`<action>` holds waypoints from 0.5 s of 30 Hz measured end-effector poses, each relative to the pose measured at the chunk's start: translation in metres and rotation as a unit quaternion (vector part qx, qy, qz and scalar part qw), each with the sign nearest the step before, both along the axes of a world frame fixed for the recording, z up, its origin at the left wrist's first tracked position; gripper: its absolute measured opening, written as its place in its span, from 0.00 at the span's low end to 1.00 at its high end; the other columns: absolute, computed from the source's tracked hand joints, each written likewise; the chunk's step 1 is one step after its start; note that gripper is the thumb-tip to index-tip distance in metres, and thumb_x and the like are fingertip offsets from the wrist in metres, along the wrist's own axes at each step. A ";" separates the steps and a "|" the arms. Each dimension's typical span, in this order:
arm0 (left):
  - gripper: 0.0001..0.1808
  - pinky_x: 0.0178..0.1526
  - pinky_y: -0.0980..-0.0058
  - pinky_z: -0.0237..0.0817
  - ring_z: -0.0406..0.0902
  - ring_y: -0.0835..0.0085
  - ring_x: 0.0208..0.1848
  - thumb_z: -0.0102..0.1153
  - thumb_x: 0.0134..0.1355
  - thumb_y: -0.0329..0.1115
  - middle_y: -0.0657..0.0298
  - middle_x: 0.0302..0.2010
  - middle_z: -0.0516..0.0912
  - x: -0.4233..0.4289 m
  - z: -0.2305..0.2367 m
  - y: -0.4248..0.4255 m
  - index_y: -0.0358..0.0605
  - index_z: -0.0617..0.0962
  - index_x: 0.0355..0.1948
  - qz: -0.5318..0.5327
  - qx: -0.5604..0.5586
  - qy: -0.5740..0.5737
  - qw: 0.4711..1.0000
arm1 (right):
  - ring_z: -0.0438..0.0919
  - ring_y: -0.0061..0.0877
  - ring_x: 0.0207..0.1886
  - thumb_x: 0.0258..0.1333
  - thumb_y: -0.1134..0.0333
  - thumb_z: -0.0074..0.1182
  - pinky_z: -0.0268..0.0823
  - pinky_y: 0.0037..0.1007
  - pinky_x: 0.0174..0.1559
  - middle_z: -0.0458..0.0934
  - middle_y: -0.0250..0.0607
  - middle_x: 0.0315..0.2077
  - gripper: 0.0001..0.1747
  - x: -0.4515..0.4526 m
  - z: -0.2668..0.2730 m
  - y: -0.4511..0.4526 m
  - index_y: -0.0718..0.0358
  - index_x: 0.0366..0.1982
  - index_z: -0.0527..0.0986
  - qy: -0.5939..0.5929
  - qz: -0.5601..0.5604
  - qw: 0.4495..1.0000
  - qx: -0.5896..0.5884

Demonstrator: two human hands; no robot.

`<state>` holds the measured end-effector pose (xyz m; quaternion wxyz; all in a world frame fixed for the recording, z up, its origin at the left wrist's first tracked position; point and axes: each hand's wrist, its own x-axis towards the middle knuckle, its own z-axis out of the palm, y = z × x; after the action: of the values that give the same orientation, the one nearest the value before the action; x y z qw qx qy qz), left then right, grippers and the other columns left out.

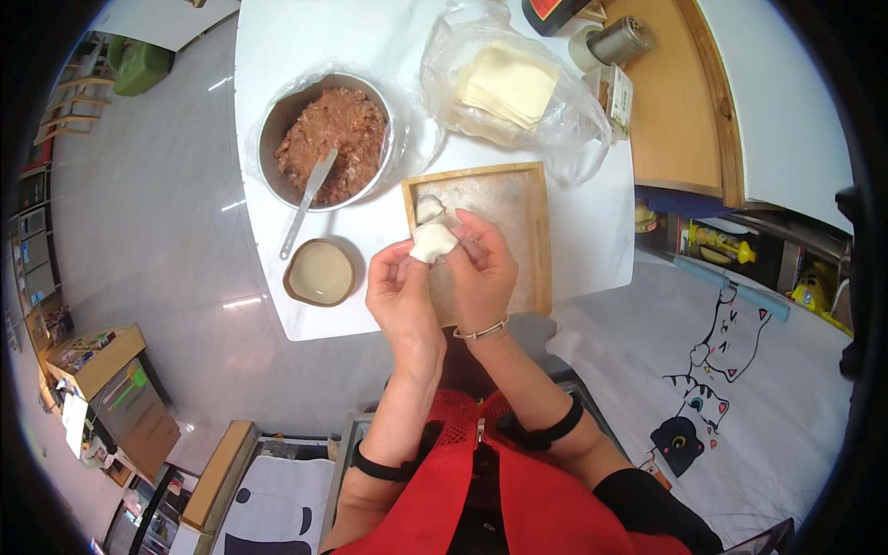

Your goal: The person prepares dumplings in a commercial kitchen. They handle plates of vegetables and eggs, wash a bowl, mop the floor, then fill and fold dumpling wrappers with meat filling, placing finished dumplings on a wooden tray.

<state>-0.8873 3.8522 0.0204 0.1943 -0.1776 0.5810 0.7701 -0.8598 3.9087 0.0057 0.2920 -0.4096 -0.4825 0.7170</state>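
A folded dough wrapper (434,242) is pinched between my left hand (402,291) and my right hand (485,267), above the near left part of a wooden tray (545,243). Whether it holds filling is hidden. A wrapped dumpling (429,207) lies in the tray's far left corner. Left of the tray, a metal pot (262,139) lined with clear plastic holds minced meat filling (340,132), with a metal spatula (312,191) leaning over its rim. A small bowl of pale liquid (320,272) stands nearer me. Beyond the tray, a stack of square wrappers (510,83) rests on a clear plastic bag (451,66).
The white table (596,257) has its near edge just beyond my forearms. At the back right stand a dark bottle (551,14), a metal-topped shaker (624,40), a roll of tape (584,48) and a small box (617,100). A wooden-edged shelf (721,104) adjoins the table.
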 end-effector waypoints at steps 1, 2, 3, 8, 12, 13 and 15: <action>0.09 0.45 0.76 0.73 0.79 0.74 0.42 0.56 0.65 0.21 0.57 0.44 0.81 0.003 -0.003 0.000 0.38 0.75 0.46 0.007 0.026 -0.049 0.998 | 0.80 0.19 0.42 0.58 0.83 0.54 0.73 0.22 0.46 0.81 0.37 0.40 0.18 0.003 -0.001 0.001 0.68 0.51 0.75 -0.021 0.003 1.000 -0.019; 0.09 0.44 0.77 0.73 0.79 0.73 0.42 0.55 0.65 0.21 0.57 0.45 0.81 0.005 -0.005 0.000 0.38 0.75 0.46 0.013 0.055 -0.098 0.994 | 0.79 0.20 0.44 0.56 0.83 0.55 0.73 0.22 0.47 0.80 0.37 0.40 0.19 0.006 -0.002 0.002 0.68 0.51 0.76 -0.020 0.007 0.999 -0.036; 0.09 0.43 0.77 0.73 0.79 0.73 0.42 0.55 0.66 0.21 0.57 0.46 0.81 0.007 -0.007 0.000 0.38 0.74 0.47 0.027 0.074 -0.157 0.984 | 0.79 0.20 0.45 0.55 0.84 0.55 0.72 0.22 0.47 0.80 0.37 0.41 0.20 0.009 -0.004 0.004 0.68 0.50 0.76 -0.009 0.013 0.999 -0.049; 0.09 0.39 0.78 0.72 0.80 0.75 0.42 0.55 0.67 0.24 0.61 0.45 0.83 0.009 -0.012 0.002 0.41 0.76 0.47 -0.007 0.102 -0.209 0.973 | 0.78 0.19 0.44 0.56 0.83 0.56 0.72 0.20 0.46 0.81 0.37 0.41 0.17 0.022 -0.013 0.010 0.67 0.49 0.77 0.011 -0.007 0.985 -0.170; 0.07 0.36 0.79 0.71 0.80 0.78 0.40 0.56 0.67 0.27 0.65 0.40 0.84 0.009 -0.014 0.002 0.41 0.79 0.45 -0.095 0.066 -0.229 0.966 | 0.78 0.18 0.42 0.56 0.83 0.57 0.72 0.21 0.46 0.80 0.35 0.40 0.18 0.035 -0.015 0.014 0.67 0.49 0.77 0.031 -0.006 0.978 -0.204; 0.06 0.35 0.79 0.70 0.79 0.79 0.40 0.57 0.67 0.28 0.66 0.39 0.84 0.009 -0.015 0.001 0.41 0.80 0.44 -0.107 0.052 -0.228 0.966 | 0.78 0.18 0.42 0.56 0.83 0.57 0.72 0.20 0.46 0.80 0.35 0.40 0.18 0.038 -0.016 0.016 0.66 0.49 0.77 0.020 0.006 0.982 -0.186; 0.06 0.31 0.80 0.69 0.79 0.80 0.37 0.57 0.67 0.26 0.67 0.36 0.82 0.009 -0.018 0.003 0.40 0.80 0.44 -0.130 -0.010 -0.193 0.973 | 0.77 0.18 0.41 0.55 0.83 0.57 0.72 0.20 0.46 0.79 0.33 0.39 0.18 0.042 -0.018 0.020 0.66 0.49 0.77 0.006 0.025 0.989 -0.145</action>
<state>-0.8783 3.8555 0.0026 0.3994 -0.2477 0.5583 0.6837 -0.8174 3.9285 -0.0119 0.2140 -0.4313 -0.3816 0.7890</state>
